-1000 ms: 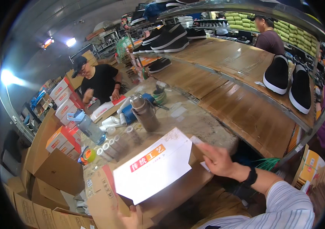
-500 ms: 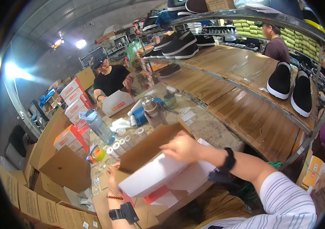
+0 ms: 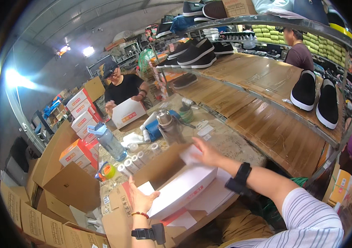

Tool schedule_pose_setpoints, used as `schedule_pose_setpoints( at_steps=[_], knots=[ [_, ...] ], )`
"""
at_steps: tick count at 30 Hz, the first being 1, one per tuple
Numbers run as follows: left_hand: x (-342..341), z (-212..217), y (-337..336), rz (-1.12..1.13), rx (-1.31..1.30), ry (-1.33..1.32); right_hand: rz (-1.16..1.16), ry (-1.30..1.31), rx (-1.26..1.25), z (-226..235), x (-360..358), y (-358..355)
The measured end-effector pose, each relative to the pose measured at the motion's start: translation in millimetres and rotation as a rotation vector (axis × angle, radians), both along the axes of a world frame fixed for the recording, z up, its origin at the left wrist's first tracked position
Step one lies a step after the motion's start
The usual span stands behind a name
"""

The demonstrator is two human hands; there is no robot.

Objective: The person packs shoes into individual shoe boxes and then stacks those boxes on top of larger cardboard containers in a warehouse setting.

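Note:
A partly folded shoebox [image 3: 184,192], white outside and brown inside with a red patch, lies tilted before me at the near table edge. At its left end my left hand [image 3: 142,197] grips the side, thumb toward the white wall and fingers up along a small white flap. My right hand [image 3: 205,153] is at the far right corner, its fingers on a blurred white end flap [image 3: 189,155]. The fingertips behind that flap are hidden. Beneath the box lies brown cardboard [image 3: 120,223] with red print.
White rolls [image 3: 131,166], a blue water bottle [image 3: 110,142], a steel flask [image 3: 169,127] and tape rolls [image 3: 109,170] stand beyond the box. Across the table a person handles another shoebox [image 3: 128,113]. A shelf [image 3: 262,80] with black shoes stands right; cartons [image 3: 52,229] line the left.
My left hand has come up around the box's left end. My right hand has shifted from the near wall to the far right flap. The other person's box has been turned slightly.

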State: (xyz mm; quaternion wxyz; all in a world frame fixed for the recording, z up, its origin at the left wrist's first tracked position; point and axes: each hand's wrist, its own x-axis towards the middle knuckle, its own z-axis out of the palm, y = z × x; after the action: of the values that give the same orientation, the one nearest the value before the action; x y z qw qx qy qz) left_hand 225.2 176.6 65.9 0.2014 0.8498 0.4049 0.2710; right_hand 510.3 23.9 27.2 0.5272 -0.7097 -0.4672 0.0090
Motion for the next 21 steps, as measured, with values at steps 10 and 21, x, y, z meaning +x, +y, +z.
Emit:
schedule_pose_setpoints(
  at_steps=[10, 21],
  knots=[
    [1, -7, 2, -0.236, 0.060, -0.160, 0.293, -0.181, -0.361, 46, 16, -26],
    [-17, 26, -24, -0.117, 0.251, -0.532, -0.038, -0.154, -0.260, 72, -7, -43]
  ],
)
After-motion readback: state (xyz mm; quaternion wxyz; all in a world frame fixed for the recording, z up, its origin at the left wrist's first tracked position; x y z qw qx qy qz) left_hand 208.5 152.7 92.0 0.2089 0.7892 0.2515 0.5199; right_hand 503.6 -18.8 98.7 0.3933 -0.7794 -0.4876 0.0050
